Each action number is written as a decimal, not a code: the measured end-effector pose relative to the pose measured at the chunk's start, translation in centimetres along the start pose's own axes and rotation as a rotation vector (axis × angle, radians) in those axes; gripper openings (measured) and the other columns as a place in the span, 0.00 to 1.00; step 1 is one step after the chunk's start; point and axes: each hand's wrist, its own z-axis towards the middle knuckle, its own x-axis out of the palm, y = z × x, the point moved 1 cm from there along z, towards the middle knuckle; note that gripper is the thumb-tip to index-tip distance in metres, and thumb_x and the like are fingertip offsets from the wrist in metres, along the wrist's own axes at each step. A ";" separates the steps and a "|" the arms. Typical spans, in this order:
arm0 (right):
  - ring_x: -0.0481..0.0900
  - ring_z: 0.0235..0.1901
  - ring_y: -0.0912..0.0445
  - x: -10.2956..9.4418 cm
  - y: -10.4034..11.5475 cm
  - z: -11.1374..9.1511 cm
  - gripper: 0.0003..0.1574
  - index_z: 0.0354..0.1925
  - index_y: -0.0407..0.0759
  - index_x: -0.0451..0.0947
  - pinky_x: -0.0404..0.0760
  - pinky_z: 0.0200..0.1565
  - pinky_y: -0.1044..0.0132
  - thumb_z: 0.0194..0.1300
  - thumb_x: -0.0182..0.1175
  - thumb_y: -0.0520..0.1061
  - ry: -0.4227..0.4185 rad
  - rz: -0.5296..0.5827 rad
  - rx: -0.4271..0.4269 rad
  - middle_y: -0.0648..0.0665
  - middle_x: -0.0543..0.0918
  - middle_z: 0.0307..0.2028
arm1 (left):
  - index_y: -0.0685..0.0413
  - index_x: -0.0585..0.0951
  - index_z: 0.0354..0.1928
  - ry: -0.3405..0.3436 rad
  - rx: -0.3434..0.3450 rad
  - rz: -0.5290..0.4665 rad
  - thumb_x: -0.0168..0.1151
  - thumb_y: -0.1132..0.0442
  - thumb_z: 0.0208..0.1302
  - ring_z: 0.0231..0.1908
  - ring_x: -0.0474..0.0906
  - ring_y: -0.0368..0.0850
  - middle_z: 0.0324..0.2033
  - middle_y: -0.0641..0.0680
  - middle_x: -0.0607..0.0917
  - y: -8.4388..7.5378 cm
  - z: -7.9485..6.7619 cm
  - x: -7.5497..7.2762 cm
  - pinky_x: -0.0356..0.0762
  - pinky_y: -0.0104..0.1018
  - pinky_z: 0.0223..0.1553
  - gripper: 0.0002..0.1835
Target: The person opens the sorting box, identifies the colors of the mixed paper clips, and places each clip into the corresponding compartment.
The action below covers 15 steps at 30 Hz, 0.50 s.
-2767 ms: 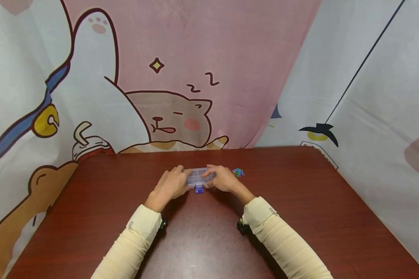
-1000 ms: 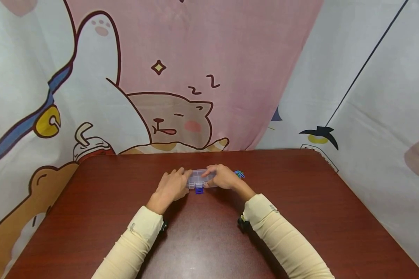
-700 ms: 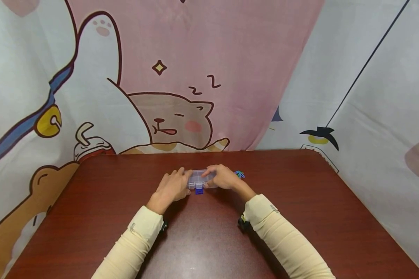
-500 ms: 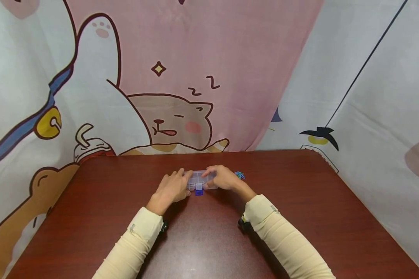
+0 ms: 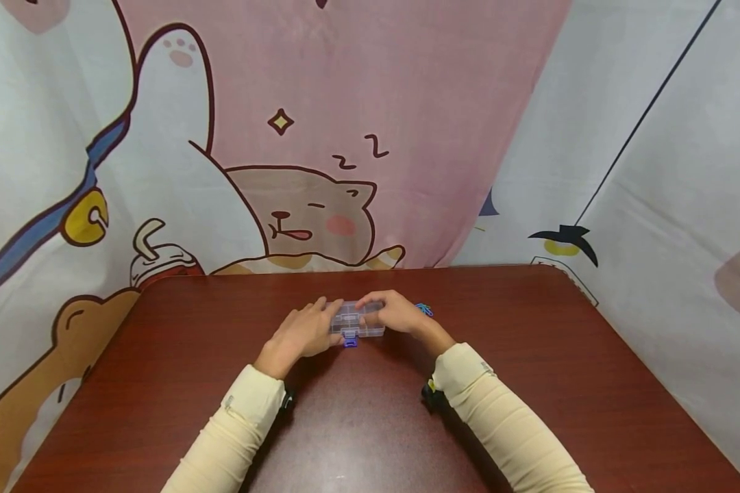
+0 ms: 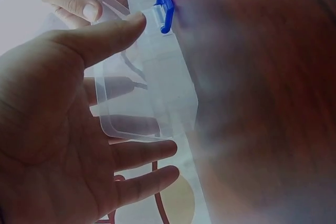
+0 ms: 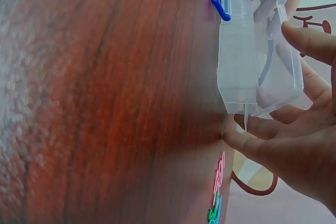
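Note:
A clear plastic compartment box (image 5: pixel 373 331) with a blue latch (image 5: pixel 350 342) sits on the table, its front toward me. Its latch hangs down and the transparent lid (image 7: pixel 295 80) is tilted up partway from the base (image 7: pixel 236 59). My left hand (image 5: pixel 302 331) holds the box's left side, thumb at the front beside the latch and fingers behind. My right hand (image 5: pixel 401 313) pinches the lid, its thumb at the front edge and other fingers behind. In the left wrist view, some left fingers (image 6: pixel 134 124) show through the clear plastic.
Several coloured paper clips (image 5: pixel 424 310) lie in a small pile right of the box, partly hidden by the right hand; pink, green and blue ones (image 7: pixel 217 184) show in the right wrist view. The brown table (image 5: pixel 358 418) ends at a printed curtain (image 5: pixel 444 137) behind.
The lid's front edge has risen off the base, and the right thumb has moved up with it. The left thumb has shifted slightly right along the front. The paper clips stay put.

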 end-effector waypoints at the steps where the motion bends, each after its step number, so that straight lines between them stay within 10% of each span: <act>1: 0.76 0.46 0.51 0.0 0.0 0.0 0.17 0.49 0.50 0.84 0.74 0.50 0.56 0.59 0.66 0.46 0.001 0.003 0.004 0.48 0.81 0.52 | 0.49 0.64 0.72 0.000 0.000 -0.002 0.66 0.44 0.60 0.59 0.73 0.61 0.66 0.65 0.68 0.0 0.0 0.0 0.71 0.59 0.55 0.41; 15: 0.79 0.41 0.55 -0.2 0.1 0.0 0.17 0.49 0.52 0.84 0.75 0.46 0.61 0.61 0.66 0.50 -0.009 0.057 0.029 0.46 0.83 0.48 | 0.48 0.63 0.73 0.002 -0.002 -0.010 0.65 0.46 0.62 0.60 0.72 0.60 0.66 0.64 0.69 0.0 -0.1 -0.5 0.71 0.59 0.57 0.40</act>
